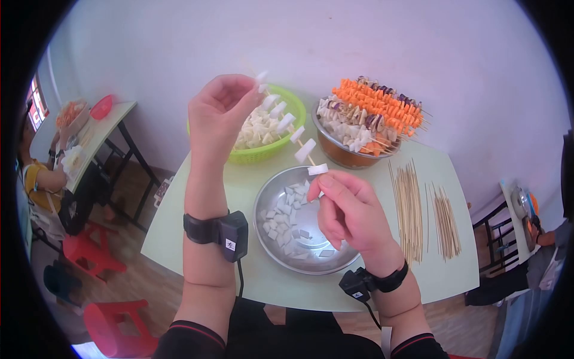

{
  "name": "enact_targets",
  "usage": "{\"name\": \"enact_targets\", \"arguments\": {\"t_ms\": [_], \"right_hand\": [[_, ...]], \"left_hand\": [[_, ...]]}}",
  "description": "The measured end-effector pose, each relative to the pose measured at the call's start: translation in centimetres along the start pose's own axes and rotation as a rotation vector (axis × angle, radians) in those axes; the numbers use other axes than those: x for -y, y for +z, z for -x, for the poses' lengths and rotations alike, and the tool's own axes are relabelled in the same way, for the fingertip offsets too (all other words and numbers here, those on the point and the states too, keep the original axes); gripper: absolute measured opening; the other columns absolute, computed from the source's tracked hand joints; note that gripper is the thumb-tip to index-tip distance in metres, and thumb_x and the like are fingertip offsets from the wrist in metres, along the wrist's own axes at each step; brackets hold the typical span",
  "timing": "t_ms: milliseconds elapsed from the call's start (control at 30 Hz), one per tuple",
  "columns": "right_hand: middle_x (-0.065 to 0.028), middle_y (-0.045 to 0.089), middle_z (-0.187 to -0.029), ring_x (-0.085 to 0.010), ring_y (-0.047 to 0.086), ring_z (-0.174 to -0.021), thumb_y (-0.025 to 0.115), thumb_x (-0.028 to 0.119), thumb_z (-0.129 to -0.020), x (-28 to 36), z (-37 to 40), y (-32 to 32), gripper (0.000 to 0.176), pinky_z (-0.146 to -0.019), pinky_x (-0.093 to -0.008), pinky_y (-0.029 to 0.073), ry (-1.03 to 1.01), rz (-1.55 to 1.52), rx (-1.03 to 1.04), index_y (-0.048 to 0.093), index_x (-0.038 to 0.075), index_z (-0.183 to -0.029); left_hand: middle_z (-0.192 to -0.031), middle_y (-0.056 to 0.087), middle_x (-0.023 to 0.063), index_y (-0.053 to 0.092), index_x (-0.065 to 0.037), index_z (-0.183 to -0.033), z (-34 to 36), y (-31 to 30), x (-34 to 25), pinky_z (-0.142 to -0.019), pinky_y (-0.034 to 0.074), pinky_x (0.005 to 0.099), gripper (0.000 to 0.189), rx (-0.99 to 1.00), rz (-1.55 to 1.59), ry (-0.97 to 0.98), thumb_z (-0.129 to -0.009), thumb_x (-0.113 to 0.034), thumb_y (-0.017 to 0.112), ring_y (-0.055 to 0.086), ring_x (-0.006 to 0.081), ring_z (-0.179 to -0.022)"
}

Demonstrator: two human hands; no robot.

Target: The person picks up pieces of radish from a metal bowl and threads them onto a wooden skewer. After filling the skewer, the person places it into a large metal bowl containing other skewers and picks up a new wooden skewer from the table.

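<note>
Pale lilac wall (371, 36) rises behind your light green table (203, 263), whose front edge curves close to your body. The thumb and index finger of your left hand (218, 113) come together on the upper end of a bamboo skewer (311, 160). Your right hand (353, 209) pinches at the lowest white slice (318, 169), thumb and index finger closed, the other fingers curled loosely. Between your hands, the skewer slopes down from left to right above the table, carrying about eight of these slices. They look smooth, matte and milky white, cut as short, thick slabs. Small gaps separate most of them, showing the thin tan stick, and they sit at slightly different angles.

Below your hands, a shiny steel bowl (323, 254) holds loose, flat, pale pieces, many diamond-shaped, gathered mostly on its left side. Behind your left hand, a lime-green basket (257, 157) is heaped with white cut pieces. Beyond your right hand, a metal basin (341, 157) bears piled skewers of bright orange, white, and dark purple-and-cream pieces. Two groups of bare sticks (409, 215) lie to the right of the steel bowl. Black straps (203, 229) circle both your wrists. Farther left, a person in a yellow top (48, 182) sits at another table (101, 134) with a red basin (101, 107).
</note>
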State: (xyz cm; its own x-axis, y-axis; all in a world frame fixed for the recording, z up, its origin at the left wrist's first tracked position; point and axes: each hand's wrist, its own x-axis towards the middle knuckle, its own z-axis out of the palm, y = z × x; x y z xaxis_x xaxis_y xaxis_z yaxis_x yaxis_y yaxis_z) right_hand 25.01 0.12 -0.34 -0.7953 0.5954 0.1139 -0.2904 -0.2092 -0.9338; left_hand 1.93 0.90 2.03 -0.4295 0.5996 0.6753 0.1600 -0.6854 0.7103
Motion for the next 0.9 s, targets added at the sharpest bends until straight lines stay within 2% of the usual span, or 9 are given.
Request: {"name": "enact_targets", "arguments": {"t_ms": [167,200,267,400,467,500,567,767,900], "right_hand": [[-0.0019,0.051,-0.05,-0.0077,0.047,-0.039,0.044,0.018,-0.097,-1.0,0.1,0.8,0.021,-0.041,-0.023,0.034,-0.209,0.691,-0.183,0.058,0.002,-0.095],[-0.0019,0.051,-0.05,-0.0077,0.047,-0.039,0.044,0.018,-0.097,-1.3,0.0,0.8,0.021,-0.041,-0.023,0.034,-0.208,0.692,-0.183,0.058,0.002,-0.095],[-0.0021,0.05,-0.05,-0.0062,0.049,-0.041,0.046,0.016,-0.097,-2.1,-0.3,0.4,0.019,-0.041,-0.024,0.033,-0.492,1.076,-0.311,0.059,0.003,-0.096],[-0.0022,0.05,-0.05,-0.0061,0.049,-0.042,0.047,0.016,-0.096,-1.9,-0.3,0.6,0.018,-0.041,-0.0242,0.033,-0.576,1.185,-0.356,0.059,0.003,-0.096],[-0.0027,0.051,-0.05,-0.0076,0.048,-0.04,0.045,0.018,-0.097,-0.9,0.2,1.2,0.021,-0.04,-0.0235,0.034,-0.213,0.767,-0.244,0.058,0.001,-0.097],[-0.0027,0.051,-0.05,-0.0076,0.048,-0.04,0.045,0.018,-0.097,-0.7,0.2,1.1,0.021,-0.04,-0.0235,0.034,-0.211,0.766,-0.245,0.058,0.001,-0.097],[-0.0024,0.048,-0.048,-0.0086,0.044,-0.037,0.043,0.019,-0.098,-0.2,0.0,0.6,0.026,-0.038,-0.0228,0.035,-0.063,0.338,-0.125,0.057,-0.002,-0.097],[-0.0008,0.043,-0.045,-0.0082,0.037,-0.034,0.04,0.021,-0.098,0.5,0.3,-0.8,0.029,-0.034,-0.0221,0.034,0.007,-0.1,0.057,0.056,-0.003,-0.094],[0.0001,0.044,-0.045,-0.0071,0.039,-0.035,0.041,0.02,-0.098,0.3,0.2,-0.2,0.028,-0.036,-0.021,0.033,-0.005,-0.064,0.002,0.057,-0.002,-0.094]], "left_hand": [[-0.092,0.063,0.0098,0.059,0.006,-0.097,0.1,-0.1,-0.3,-0.077,0.052,0.0234,0.016,0.002,-0.09,-0.003,-0.083,0.001,0.064,0.063,0.0133,-0.082],[-0.091,0.063,0.01,0.059,0.006,-0.097,0.0,-0.1,-0.2,-0.077,0.052,0.024,0.016,0.001,-0.074,-0.005,-0.083,0.001,0.064,0.063,0.0135,-0.083],[-0.091,0.063,0.0101,0.059,0.006,-0.097,0.0,-0.3,-0.2,-0.078,0.052,0.0246,0.016,-0.001,-0.058,-0.008,-0.083,0.001,0.064,0.063,0.0138,-0.083],[-0.092,0.063,0.0103,0.059,0.006,-0.098,-0.1,-0.5,-0.2,-0.079,0.053,0.0256,0.016,0.009,-0.065,-0.001,-0.083,0.001,0.064,0.063,0.0141,-0.084],[-0.092,0.063,0.0102,0.059,0.006,-0.098,-0.1,-0.5,-0.2,-0.078,0.053,0.0258,0.016,0.015,-0.055,0.005,-0.083,0.001,0.064,0.063,0.0141,-0.084],[-0.092,0.063,0.01,0.059,0.006,-0.098,0.0,-0.4,-0.2,-0.079,0.053,0.0256,0.016,0.012,-0.065,0.005,-0.083,0.001,0.064,0.063,0.0141,-0.084],[-0.091,0.063,0.0099,0.059,0.005,-0.098,-0.1,-0.4,0.0,-0.079,0.052,0.0255,0.016,0.01,-0.075,-0.002,-0.083,0.0,0.064,0.063,0.0141,-0.084],[-0.085,0.065,0.005,0.062,0.002,-0.092,0.1,0.2,0.1,-0.071,0.049,0.0215,0.015,-0.017,-0.03,-0.009,-0.08,-0.003,0.069,0.062,0.0098,-0.078],[-0.085,0.065,0.0045,0.062,0.001,-0.093,0.0,-0.1,0.6,-0.072,0.049,0.0215,0.015,-0.009,-0.064,0.011,-0.08,-0.003,0.069,0.061,0.01,-0.078]]}}
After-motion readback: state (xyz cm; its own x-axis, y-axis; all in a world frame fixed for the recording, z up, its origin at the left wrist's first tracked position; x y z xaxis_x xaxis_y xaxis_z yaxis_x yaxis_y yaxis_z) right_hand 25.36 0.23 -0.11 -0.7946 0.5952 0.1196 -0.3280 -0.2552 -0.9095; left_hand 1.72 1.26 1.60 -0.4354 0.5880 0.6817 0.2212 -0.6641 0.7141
